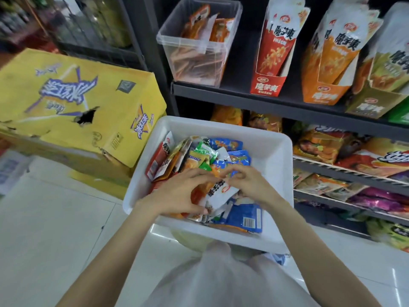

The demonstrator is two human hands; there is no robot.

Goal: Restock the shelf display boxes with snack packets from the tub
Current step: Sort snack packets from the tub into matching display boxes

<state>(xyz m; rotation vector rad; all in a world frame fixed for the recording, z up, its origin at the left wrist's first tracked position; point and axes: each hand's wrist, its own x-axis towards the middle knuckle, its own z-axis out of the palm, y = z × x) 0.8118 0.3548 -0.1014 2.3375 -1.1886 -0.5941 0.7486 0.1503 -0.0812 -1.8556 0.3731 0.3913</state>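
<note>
Two hands work inside the white tub [277, 151], which sits low in front of a dark shelf unit [243, 97]. My left hand [177, 193] lies over the near-left part of the heap of snack packets [212, 156], its grip curled round an orange-and-white packet [218, 191]. My right hand [250, 181] meets it from the right, fingertips [230, 173] pinching the top edge of that same packet. The heap fills the tub's left and middle; the far-right corner shows bare white plastic. A blue packet [245, 216] with a barcode lies against the near wall.

On the upper shelf, from left to right, stand a clear plastic bin [199, 47] holding orange packets, a red display box [269, 80], an orange display box [321, 94], and an olive display box [367, 105], each carton with tall packets upright in it. Lower shelves [345, 171] to the right of the tub carry larger bags in orange, yellow and purple.

Left of the tub, a yellow cardboard carton [77, 103] with purple lettering and a torn hole in its top rests on another carton. The floor [55, 229] is pale glossy tile with light reflections. A pale garment [221, 282] fills the bottom centre of the view.
</note>
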